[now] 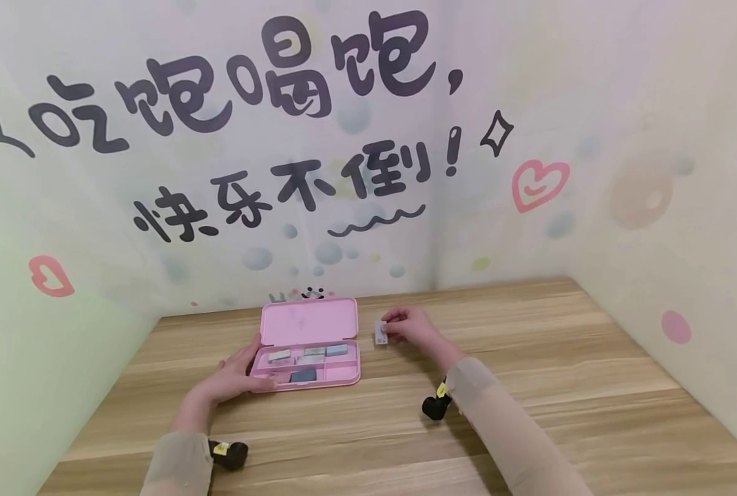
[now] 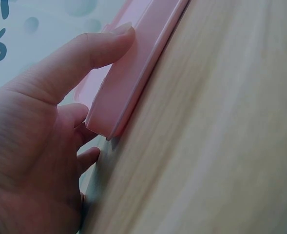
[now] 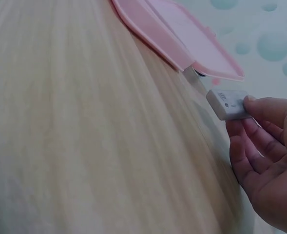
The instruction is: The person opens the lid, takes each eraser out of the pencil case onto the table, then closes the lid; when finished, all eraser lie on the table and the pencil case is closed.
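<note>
A pink pencil case (image 1: 344, 375) lies on the table with its lid (image 1: 309, 321) raised toward the wall. My left hand (image 1: 235, 375) grips the case's left end; in the left wrist view its thumb (image 2: 111, 46) lies along the front wall and the fingers curl behind the end. Several small eraser-like blocks sit in the case, among them a dark blue-grey block (image 1: 303, 375) in the front compartment and a light blue block (image 1: 337, 350) at the back right. To the right of the case, my right hand (image 1: 413, 326) pinches a white eraser (image 3: 227, 104) with printed marks between thumb and fingers.
The wood-grain table (image 1: 530, 344) runs back to a printed wall sheet (image 1: 232, 179) with large dark lettering. Another pale wall (image 1: 672, 262) borders the table on the right. Black wrist cameras hang beneath both of my sleeves.
</note>
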{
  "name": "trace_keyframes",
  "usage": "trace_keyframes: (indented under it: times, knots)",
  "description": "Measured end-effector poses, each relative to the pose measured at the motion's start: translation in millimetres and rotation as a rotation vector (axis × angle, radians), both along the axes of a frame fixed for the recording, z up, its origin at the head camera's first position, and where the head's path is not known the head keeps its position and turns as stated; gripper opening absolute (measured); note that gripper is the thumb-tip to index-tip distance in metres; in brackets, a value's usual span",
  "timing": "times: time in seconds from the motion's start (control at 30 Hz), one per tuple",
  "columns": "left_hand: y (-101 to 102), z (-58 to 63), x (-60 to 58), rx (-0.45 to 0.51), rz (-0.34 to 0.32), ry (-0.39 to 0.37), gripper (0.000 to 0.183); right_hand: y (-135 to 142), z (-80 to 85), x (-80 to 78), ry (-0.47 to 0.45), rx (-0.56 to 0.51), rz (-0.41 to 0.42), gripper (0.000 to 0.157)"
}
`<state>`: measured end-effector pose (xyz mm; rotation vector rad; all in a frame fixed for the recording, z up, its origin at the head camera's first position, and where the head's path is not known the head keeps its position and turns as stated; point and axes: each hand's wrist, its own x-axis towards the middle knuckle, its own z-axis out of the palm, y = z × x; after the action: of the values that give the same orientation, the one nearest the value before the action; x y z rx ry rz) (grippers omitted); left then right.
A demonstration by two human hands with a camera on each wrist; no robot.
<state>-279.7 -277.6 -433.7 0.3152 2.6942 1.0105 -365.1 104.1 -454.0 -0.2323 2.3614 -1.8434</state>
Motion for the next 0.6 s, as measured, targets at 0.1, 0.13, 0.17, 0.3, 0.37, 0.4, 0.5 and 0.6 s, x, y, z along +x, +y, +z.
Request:
trace_keyframes:
  times: [0.1, 0.13, 0.17, 0.3, 0.37, 0.4, 0.5, 0.6]
  knots:
    - [0.5, 0.7, 0.5, 0.003, -0.001, -0.002, 0.118, -0.5, 0.3, -1.9, -0.007, 0.020, -0.007, 0.015]
    - [0.6, 1.0, 0.8, 0.003, -0.002, -0.003, 0.118, -0.7, 0.7, -2.3, -0.011, 0.027, -0.006, 0.015]
    - [0.8, 1.4, 1.0, 0.003, -0.001, -0.005, 0.118, -0.7, 1.3, -2.4, -0.011, 0.038, -0.007, 0.015]
    - [1.9, 2.7, 1.6, 0.001, -0.005, -0.007, 0.118, -0.9, 3.1, -2.2, -0.009, 0.089, -0.008, 0.015]
    - [2.3, 3.2, 1.8, 0.001, -0.004, -0.009, 0.118, -1.0, 3.8, -2.1, 0.001, 0.115, -0.012, 0.016]
    - [2.3, 3.2, 1.7, 0.001, -0.004, -0.009, 0.118, -1.2, 3.7, -2.1, 0.006, 0.124, -0.013, 0.015]
    - [2.0, 3.1, 1.9, -0.002, 0.001, -0.011, 0.118, -1.6, 3.1, -2.8, 0.027, 0.148, -0.019, 0.014]
    - [1.4, 2.5, 1.5, -0.006, -0.001, -0.006, 0.118, -1.9, 1.7, -3.0, 0.063, 0.181, -0.027, 0.012]
